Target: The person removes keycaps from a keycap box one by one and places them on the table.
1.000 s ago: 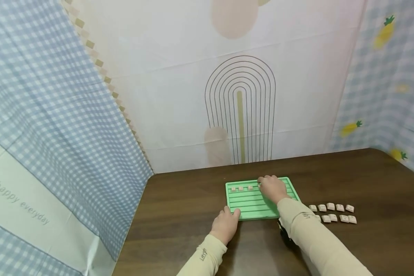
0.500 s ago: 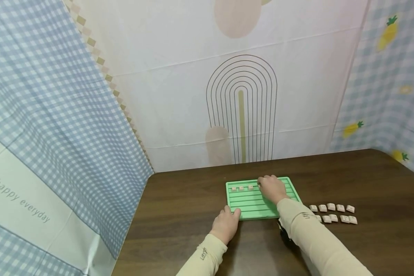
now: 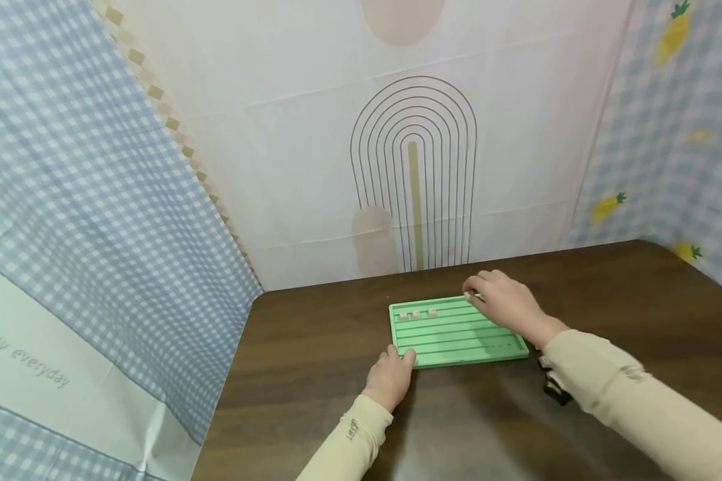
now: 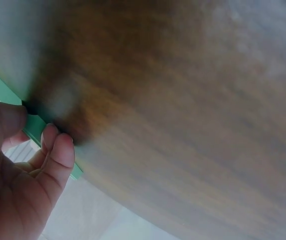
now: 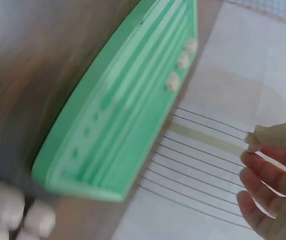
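My left hand (image 3: 388,378) grips the near left corner of a green ridged tray (image 3: 457,363); in the left wrist view its thumb and fingers (image 4: 61,150) close round the tray's edge. My right hand (image 3: 505,302) is raised over the tray's far right part. Between thumb and fingertips it pinches a small whitish keycap (image 5: 253,142), held apart from the tray in the right wrist view. Three pale keycaps sit spaced along the tray's far ridge, the rightmost one (image 3: 432,312) standing a little apart from the other two.
Several more keycaps (image 5: 6,207) lie on the dark wooden table (image 3: 301,347) right of the tray, mostly hidden behind my right forearm in the head view. A patterned cloth (image 3: 301,167) hangs behind the table's far edge.
My right hand has lifted off the tray's far ridge and moved right, with a keycap in its fingertips. My left hand stays on the tray corner. The head view has shifted slightly.
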{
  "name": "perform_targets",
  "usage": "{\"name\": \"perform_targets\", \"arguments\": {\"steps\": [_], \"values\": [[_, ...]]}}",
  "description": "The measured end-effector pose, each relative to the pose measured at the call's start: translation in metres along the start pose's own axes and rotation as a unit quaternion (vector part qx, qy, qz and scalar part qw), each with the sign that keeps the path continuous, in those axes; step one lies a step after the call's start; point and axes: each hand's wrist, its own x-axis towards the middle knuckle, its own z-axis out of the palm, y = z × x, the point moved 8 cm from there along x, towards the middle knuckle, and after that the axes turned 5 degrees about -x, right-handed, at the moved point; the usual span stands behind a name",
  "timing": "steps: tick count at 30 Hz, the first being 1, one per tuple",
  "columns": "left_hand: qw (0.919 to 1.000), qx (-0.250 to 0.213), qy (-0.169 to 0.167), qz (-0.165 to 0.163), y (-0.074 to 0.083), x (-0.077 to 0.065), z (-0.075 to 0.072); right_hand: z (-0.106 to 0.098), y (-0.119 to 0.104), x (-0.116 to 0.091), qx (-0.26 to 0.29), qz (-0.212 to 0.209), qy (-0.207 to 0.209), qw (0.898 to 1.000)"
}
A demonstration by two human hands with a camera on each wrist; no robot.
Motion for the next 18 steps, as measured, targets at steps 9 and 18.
{"name": "perform_targets", "arguments": {"steps": [9,18], "values": [[0.9998,-0.020,0.002,0.000,-0.002,0.001,-0.002,-0.025,0.042,-0.082,-0.060,-0.015,0.018,0.998],[0.9992,0.002,0.039,0.011,0.001,0.000,-0.005,0.012,0.070,-0.135,-0.054,0.010,-0.014,0.998]]}}
